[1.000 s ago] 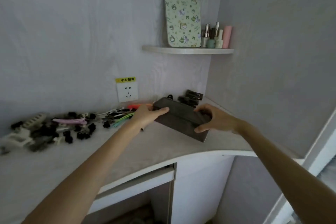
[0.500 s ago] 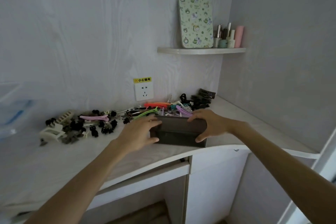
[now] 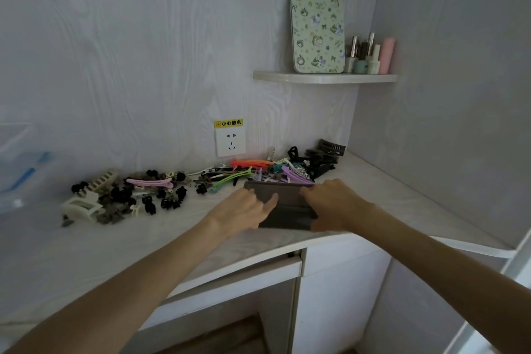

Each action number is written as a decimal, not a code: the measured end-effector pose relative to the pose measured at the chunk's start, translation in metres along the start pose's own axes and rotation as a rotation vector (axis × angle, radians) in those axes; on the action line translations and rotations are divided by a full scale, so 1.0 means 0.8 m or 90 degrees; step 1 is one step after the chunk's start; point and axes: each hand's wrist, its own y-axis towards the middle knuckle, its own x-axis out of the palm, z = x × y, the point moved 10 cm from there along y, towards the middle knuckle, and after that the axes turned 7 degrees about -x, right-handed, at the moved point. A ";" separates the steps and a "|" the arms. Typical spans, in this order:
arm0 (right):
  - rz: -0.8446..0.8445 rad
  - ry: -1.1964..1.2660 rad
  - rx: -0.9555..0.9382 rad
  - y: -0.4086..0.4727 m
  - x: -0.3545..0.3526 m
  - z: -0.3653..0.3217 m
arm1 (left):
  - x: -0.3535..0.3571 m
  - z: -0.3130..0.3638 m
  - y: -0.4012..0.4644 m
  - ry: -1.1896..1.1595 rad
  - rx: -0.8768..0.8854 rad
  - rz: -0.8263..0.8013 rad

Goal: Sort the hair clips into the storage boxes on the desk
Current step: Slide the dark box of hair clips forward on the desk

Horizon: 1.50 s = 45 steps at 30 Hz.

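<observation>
Hands, two of them, both on one dark gray box [image 3: 283, 204] near the front edge of the desk [image 3: 402, 195]. Left hand [image 3: 244, 210] on the left end of the box, fingers a little curled, one finger [image 3: 271, 200] laid flat across the front. Right hand [image 3: 333, 204] wrapped over the right end, thumb down low on the front corner. Box sitting flat on the desk.

Hair clips [image 3: 201, 181] heaped in one long row by the wall, too many to count. One long pink clip [image 3: 149, 182], one orange clip [image 3: 251, 163], one green clip [image 3: 232, 178], a few purple ones [image 3: 293, 174]. One big white claw clip [image 3: 83, 205] and one cream comb clip [image 3: 103, 178] at the left end. Lots of small black clips [image 3: 169, 201] in between. Bigger dark clips [image 3: 324, 152] stacked in the far right corner. Some clips just behind the box, close to its back rim.

One clear bin [image 3: 17, 169] at the far left, blurry. One wall plug [image 3: 230, 142] with one yellow sticker [image 3: 228, 123] on top. One small shelf [image 3: 324, 77] up high, with one green patterned board [image 3: 317, 29], one pink tube [image 3: 386, 55] and several little bottles [image 3: 362, 54], hard to count.

Bare desk to the left front of the box and off to the right, up to the curved edge.
</observation>
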 end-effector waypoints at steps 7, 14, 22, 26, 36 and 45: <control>0.000 0.045 0.001 -0.003 0.005 0.001 | 0.065 -0.076 -0.049 -0.713 -0.363 0.076; -0.066 0.191 -0.003 -0.011 0.010 0.042 | 0.096 -0.056 -0.048 -0.977 -0.376 0.054; 0.327 0.602 0.514 -0.043 0.032 0.173 | 0.099 -0.059 -0.050 -0.992 -0.437 0.051; 0.204 0.766 0.503 -0.015 0.096 0.144 | 0.093 -0.063 -0.049 -0.927 -0.445 0.062; 0.023 0.631 0.365 0.068 0.111 0.095 | 0.120 -0.099 -0.043 -0.863 -0.469 0.064; 0.218 0.360 0.353 0.115 0.091 0.090 | 0.145 -0.127 -0.033 -0.824 -0.558 0.090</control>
